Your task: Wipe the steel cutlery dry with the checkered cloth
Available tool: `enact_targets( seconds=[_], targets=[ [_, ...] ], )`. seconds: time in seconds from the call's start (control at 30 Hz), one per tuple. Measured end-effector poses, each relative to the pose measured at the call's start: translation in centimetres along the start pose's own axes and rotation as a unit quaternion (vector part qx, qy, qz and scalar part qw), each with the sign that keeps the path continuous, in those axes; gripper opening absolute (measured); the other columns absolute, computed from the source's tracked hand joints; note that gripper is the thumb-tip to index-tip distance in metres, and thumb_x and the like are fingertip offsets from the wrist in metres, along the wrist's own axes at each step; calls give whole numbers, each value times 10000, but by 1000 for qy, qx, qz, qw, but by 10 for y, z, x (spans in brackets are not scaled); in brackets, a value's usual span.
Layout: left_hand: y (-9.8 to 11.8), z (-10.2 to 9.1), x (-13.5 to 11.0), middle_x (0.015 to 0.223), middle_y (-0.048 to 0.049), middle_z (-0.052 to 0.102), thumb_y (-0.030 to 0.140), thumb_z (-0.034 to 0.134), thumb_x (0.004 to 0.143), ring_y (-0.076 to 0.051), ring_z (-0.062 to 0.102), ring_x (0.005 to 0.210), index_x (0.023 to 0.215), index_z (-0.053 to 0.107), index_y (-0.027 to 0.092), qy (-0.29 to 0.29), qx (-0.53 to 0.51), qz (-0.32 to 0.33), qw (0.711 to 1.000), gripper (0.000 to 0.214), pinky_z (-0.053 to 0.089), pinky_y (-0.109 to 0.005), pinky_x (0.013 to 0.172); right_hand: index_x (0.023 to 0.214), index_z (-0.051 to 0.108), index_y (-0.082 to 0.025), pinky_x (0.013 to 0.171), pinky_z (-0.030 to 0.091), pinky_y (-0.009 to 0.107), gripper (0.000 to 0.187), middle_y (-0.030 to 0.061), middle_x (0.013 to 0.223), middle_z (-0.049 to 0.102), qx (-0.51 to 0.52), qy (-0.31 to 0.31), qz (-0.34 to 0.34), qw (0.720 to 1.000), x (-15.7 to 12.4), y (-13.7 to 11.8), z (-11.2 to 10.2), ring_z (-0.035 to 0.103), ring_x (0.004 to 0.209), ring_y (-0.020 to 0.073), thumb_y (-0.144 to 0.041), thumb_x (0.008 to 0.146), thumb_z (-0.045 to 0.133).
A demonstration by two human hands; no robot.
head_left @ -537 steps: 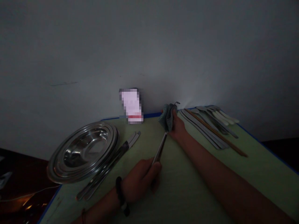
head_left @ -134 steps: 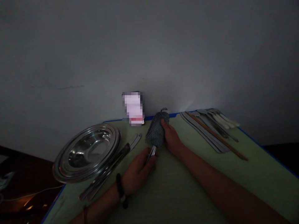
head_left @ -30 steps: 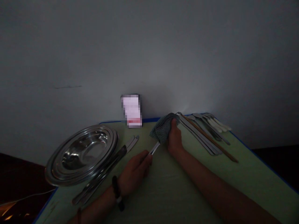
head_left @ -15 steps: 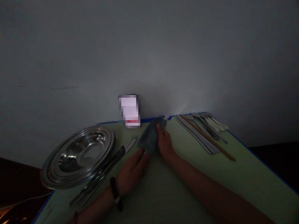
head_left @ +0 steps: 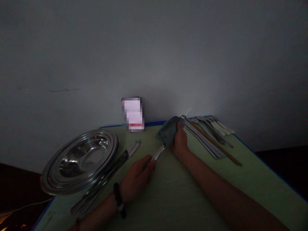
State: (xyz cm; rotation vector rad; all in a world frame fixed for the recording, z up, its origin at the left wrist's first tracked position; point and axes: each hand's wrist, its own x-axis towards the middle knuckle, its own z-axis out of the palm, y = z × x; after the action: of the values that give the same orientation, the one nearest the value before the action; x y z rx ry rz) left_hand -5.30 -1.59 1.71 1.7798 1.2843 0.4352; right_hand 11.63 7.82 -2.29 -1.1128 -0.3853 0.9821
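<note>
My left hand [head_left: 136, 178] is closed round the handle end of a metal utensil [head_left: 158, 153] that lies along the green table [head_left: 183, 195]. My right hand [head_left: 180, 142] grips a grey-blue cloth [head_left: 168, 132] wrapped over the utensil's far end, near the table's back edge. The utensil's head is hidden under the cloth. A dark band sits on my left wrist.
Stacked steel plates [head_left: 80, 160] stand at the left, with several metal utensils [head_left: 108, 175] lying beside them. A row of metal utensils and a wooden stick [head_left: 211, 139] lies at the back right. A blurred card [head_left: 133, 114] leans on the wall.
My right hand has slid the cloth along the utensil away from my left hand, from close to it out to the far end, baring part of the shaft.
</note>
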Motion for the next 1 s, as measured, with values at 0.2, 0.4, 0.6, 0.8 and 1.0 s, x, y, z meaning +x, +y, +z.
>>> enact_targets(
  seconds=[0.2, 0.4, 0.6, 0.8, 1.0],
  targets=[
    [-3, 1, -1, 633, 40, 479, 506, 348, 912, -138, 465, 588, 746, 483, 199, 6, 13, 7, 1000, 374, 337, -234, 525, 833, 607, -177, 550, 459, 257, 376, 33, 777, 681, 76, -9, 25, 997, 8, 2, 0, 623, 705, 165, -532, 758, 507],
    [-1, 0, -2, 612, 47, 459, 502, 346, 909, -136, 443, 570, 746, 477, 199, 5, 3, -5, 1000, 367, 335, -233, 516, 862, 622, -161, 511, 417, 252, 461, 11, 678, 649, 23, -46, 2, 999, 6, 4, -2, 583, 608, 154, -590, 760, 488],
    [1, 1, -2, 615, 50, 435, 503, 352, 898, -132, 428, 570, 730, 453, 203, 2, -21, 2, 1000, 358, 347, -231, 525, 886, 638, -147, 563, 435, 256, 498, 13, 668, 656, 3, -52, -18, 998, 9, 7, -3, 599, 627, 157, -606, 758, 494],
    [3, 0, -2, 609, 47, 448, 501, 341, 897, -135, 449, 573, 723, 455, 202, 6, -3, -6, 1000, 365, 334, -232, 519, 876, 647, -142, 595, 454, 266, 487, 20, 662, 665, 17, -65, -8, 998, 8, 7, -3, 612, 637, 164, -595, 759, 510],
    [1, -1, -1, 626, 41, 471, 508, 349, 901, -141, 461, 589, 731, 468, 205, 5, 0, -5, 1000, 367, 359, -238, 539, 853, 639, -152, 581, 451, 267, 481, 23, 685, 664, 23, -78, -1, 997, 5, 5, -4, 604, 630, 162, -606, 746, 521]
  ],
)
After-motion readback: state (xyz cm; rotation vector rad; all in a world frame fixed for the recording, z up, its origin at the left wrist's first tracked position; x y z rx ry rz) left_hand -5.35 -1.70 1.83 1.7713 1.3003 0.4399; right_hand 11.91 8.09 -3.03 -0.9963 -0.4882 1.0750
